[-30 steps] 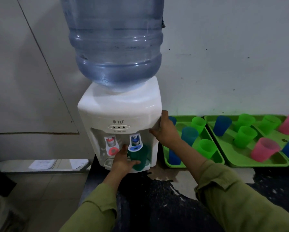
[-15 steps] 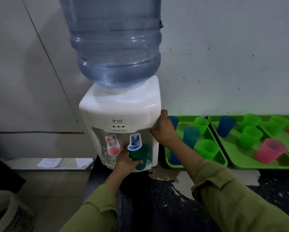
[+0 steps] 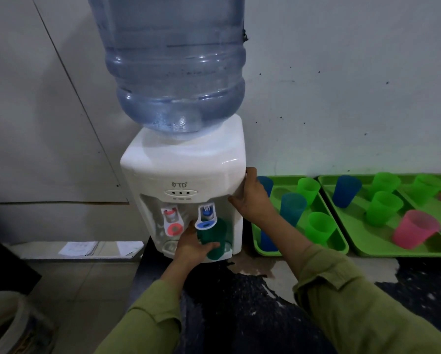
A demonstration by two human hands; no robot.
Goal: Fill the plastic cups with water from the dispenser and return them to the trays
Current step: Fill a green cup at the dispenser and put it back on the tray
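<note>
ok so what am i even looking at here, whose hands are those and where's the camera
The camera sits on a person's head, looking down at their own two hands. The white box is a water dispenser with a big bottle on top. The left hand holds a dark green cup under the blue tap. The right hand grips the dispenser's corner. To its right, a first green tray and a second green tray carry plastic cups in green, blue and pink.
</note>
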